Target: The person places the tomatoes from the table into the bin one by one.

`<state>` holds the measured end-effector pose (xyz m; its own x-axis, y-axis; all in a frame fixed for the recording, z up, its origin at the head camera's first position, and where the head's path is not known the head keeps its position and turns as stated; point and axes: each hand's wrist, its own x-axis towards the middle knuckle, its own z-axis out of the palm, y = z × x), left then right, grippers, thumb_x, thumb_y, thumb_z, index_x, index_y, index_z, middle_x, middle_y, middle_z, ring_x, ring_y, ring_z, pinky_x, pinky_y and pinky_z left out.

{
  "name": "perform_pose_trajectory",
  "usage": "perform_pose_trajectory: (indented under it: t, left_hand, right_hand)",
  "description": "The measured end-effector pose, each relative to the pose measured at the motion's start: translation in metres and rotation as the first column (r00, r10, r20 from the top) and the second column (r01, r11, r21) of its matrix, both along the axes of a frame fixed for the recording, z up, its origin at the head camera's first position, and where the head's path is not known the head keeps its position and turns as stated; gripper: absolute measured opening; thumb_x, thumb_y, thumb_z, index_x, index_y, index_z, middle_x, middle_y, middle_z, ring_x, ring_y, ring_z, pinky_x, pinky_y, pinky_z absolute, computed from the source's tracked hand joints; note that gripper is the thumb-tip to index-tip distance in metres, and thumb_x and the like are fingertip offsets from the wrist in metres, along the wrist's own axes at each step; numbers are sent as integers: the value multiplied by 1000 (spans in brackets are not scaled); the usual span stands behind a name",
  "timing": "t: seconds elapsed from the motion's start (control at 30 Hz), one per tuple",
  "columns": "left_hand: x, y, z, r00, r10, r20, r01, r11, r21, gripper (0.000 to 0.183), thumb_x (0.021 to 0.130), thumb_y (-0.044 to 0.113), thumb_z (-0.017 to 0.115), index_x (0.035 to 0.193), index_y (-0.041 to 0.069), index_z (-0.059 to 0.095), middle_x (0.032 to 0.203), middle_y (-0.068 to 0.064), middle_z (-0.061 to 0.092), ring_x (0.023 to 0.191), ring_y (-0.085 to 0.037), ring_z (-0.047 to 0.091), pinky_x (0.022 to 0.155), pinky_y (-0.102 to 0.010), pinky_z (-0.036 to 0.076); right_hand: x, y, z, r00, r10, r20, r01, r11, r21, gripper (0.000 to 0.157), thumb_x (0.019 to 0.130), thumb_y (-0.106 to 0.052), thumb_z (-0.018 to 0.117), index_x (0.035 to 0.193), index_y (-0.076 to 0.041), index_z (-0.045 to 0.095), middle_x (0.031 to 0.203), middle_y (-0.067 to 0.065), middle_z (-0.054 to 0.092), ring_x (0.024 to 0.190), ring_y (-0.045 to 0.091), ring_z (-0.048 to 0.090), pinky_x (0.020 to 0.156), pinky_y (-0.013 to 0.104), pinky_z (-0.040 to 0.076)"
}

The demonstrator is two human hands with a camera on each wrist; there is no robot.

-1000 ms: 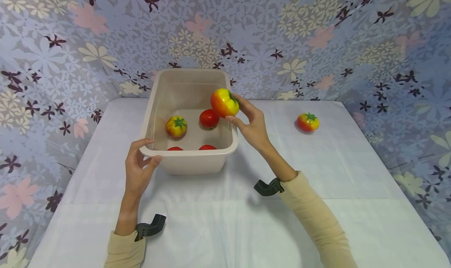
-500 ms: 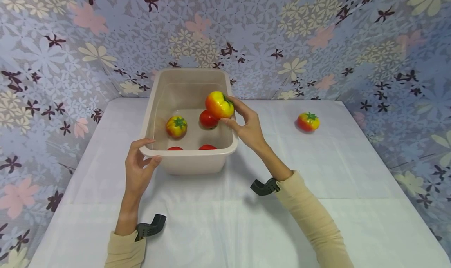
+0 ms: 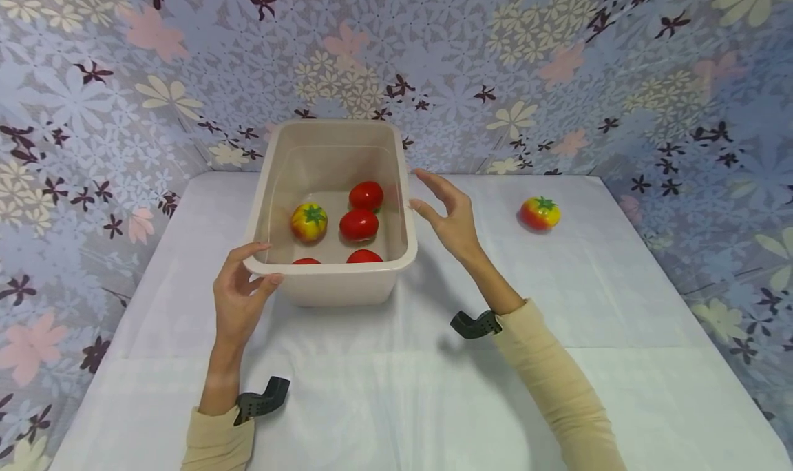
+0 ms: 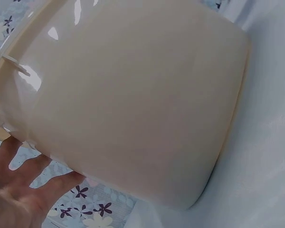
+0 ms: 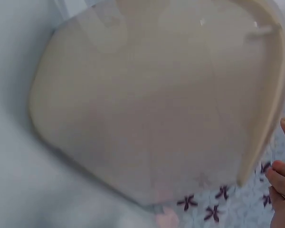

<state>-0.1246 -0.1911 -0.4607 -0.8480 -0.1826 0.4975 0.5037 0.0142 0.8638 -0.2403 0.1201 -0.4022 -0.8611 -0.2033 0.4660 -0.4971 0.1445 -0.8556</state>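
A beige plastic bin [image 3: 337, 285] stands on the table, and my left hand [image 3: 238, 299] grips its near left corner, thumb outside and fingers over the rim. In the left wrist view, fingers [image 4: 33, 175] lie along the bin's side. My right hand [image 3: 455, 220] is beside the right rim, thumb and fingers spread apart, holding nothing. Inside the bin lie several glossy tomatoes: a yellow-red tomato [image 3: 309, 223] with a green star-shaped calyx, a red tomato [image 3: 365, 195] touching another red tomato [image 3: 358, 225], and two partly hidden behind the near wall.
A red-and-yellow tomato [image 3: 540, 213] with a green calyx sits on the white-covered table [image 3: 396, 402], to the right of my right hand. Flower-patterned cloth [image 3: 458, 78] rises behind the table and along its sides.
My right hand has let go of the yellow-red tomato inside the bin and drawn back right to the rim. The red tomato there has shifted toward the back. My left hand keeps its grip.
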Motion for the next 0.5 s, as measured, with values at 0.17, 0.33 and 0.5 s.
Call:
perform_pose_trajectory:
  t: [0.17,0.33,0.5]
  left_hand:
    - [2,2,0,1000,-10,-11,11,996,86,48,77,-19,68,122,-9,59,131,-17,57,121,-27,53,91,-24,53]
    - [3,3,1,1000,18,-23,-14,989,149,43,74,-20,70,115,-8,65,118,-13,65,114,-25,59,91,-26,53]
    - [1,2,2,999,43,-34,-38,989,140,39,73,-17,73,110,-9,66,111,-10,68,105,-19,64,87,-26,55]
  right_hand:
    - [-18,24,-20,998,-57,36,58,997,-44,47,88,2,67,133,7,53,139,23,53,135,29,47,116,35,33]
    - [-27,52,-22,989,-140,48,140,990,-5,47,88,-2,69,132,5,55,138,21,55,134,27,48,116,34,33]
    - [-37,81,-22,973,-220,63,217,975,48,49,89,-2,68,135,5,53,141,20,52,136,28,46,117,34,31]
